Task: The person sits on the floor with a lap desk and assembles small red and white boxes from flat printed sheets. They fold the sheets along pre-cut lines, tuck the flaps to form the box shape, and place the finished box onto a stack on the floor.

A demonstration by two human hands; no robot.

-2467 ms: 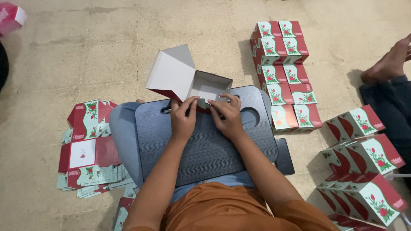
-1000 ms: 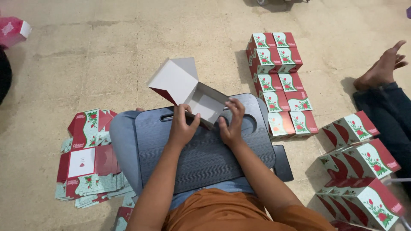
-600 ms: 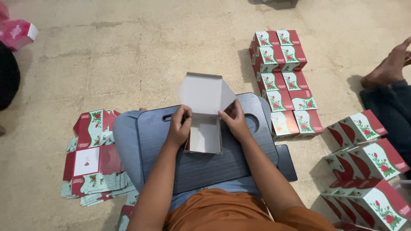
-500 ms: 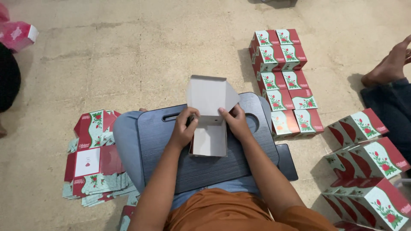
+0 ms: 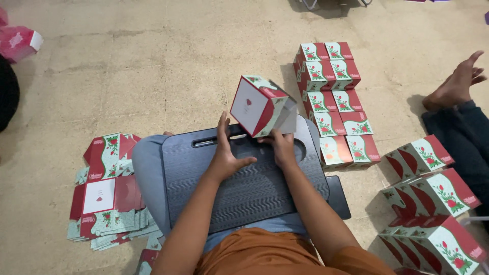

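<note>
Two bare hands work over a dark lap tray resting on the person's legs: the left hand lies on the tray with its fingers loosely spread, fingertips touching the lower left edge of a folded red-and-green carton, while the right hand pinches the carton's underside, holding it tilted on one corner above the tray's far edge. Beside the left knee lies a pile of flat carton blanks on the floor, and beyond the tray to the right stand rows of finished cartons.
</note>
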